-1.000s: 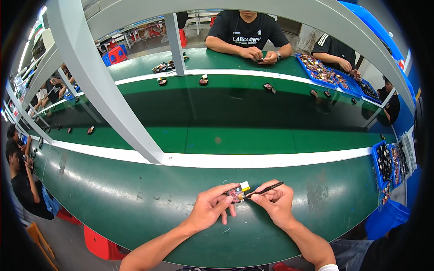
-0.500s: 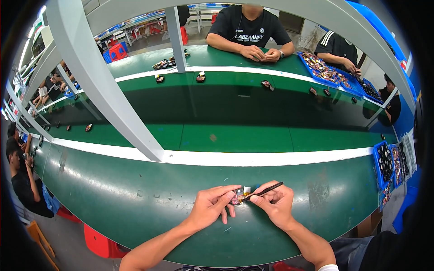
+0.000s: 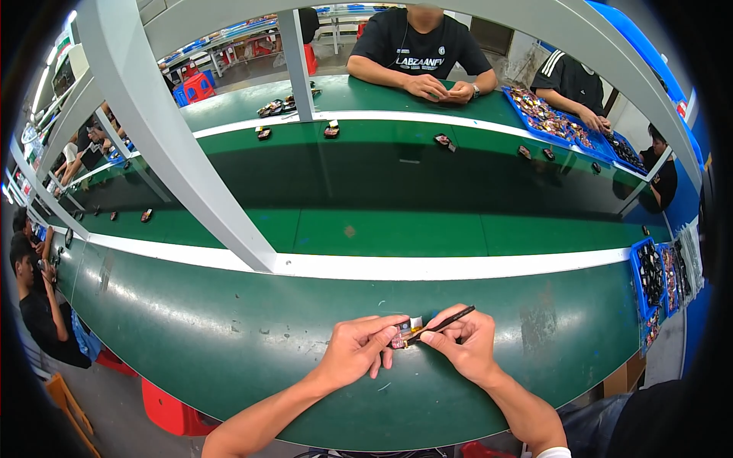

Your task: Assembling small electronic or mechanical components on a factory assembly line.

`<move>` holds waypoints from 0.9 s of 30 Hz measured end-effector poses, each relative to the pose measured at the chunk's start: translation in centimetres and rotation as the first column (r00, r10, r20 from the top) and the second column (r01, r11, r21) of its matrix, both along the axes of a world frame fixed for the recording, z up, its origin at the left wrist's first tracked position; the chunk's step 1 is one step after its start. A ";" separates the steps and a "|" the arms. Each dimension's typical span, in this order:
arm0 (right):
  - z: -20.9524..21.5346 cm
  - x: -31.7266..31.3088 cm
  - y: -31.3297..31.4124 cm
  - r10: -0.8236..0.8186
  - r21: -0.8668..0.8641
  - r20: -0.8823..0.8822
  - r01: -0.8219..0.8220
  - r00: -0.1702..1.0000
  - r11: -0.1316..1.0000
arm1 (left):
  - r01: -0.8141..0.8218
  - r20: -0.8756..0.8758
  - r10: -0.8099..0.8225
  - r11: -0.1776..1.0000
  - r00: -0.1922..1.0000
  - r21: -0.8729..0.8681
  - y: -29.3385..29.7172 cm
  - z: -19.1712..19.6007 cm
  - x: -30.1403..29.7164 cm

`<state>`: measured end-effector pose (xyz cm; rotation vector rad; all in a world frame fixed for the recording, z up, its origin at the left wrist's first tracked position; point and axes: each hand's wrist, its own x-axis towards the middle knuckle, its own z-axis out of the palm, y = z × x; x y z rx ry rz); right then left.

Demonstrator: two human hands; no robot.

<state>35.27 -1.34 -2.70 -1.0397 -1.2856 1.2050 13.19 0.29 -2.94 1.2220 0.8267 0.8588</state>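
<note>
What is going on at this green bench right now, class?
A person sits at a green workbench. The left hand pinches a small part just above the surface, while the right hand holds a thin dark tool with its tip at that part. Across the belt, other people handle small pieces, and blue trays hold more.

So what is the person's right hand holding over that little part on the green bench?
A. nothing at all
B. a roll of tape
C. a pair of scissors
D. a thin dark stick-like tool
D: the right hand pinches a thin dark tool whose tip meets the small part that the left hand steadies on the green bench.
</note>
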 end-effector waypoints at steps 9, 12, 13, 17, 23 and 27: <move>0.2 0.0 0.0 0.008 -0.007 -0.004 -0.008 1.000 1.000 | 0.025 -0.017 -0.025 1.000 1.000 -0.012 0.1 0.4 -0.1; 0.2 0.0 0.0 0.015 0.001 -0.005 -0.015 1.000 1.000 | 0.022 -0.027 -0.022 1.000 0.999 -0.010 0.1 0.2 -0.1; 0.3 0.0 0.0 0.016 0.001 -0.005 -0.016 1.000 1.000 | 0.022 -0.026 -0.022 1.000 0.999 -0.010 0.0 0.3 0.0; 0.5 0.0 0.1 0.027 -0.036 0.000 -0.027 1.000 0.999 | -0.007 -0.050 0.008 1.000 0.999 0.008 -0.1 0.4 0.2; 0.3 -0.2 -0.1 0.006 0.025 0.032 -0.007 0.999 1.000 | -0.014 -0.003 0.014 0.995 1.000 -0.101 0.1 0.2 -0.1; -0.2 0.0 -0.1 -0.038 0.183 0.151 0.009 0.988 0.983 | -0.006 0.016 0.009 0.992 1.000 -0.124 0.2 0.2 -0.2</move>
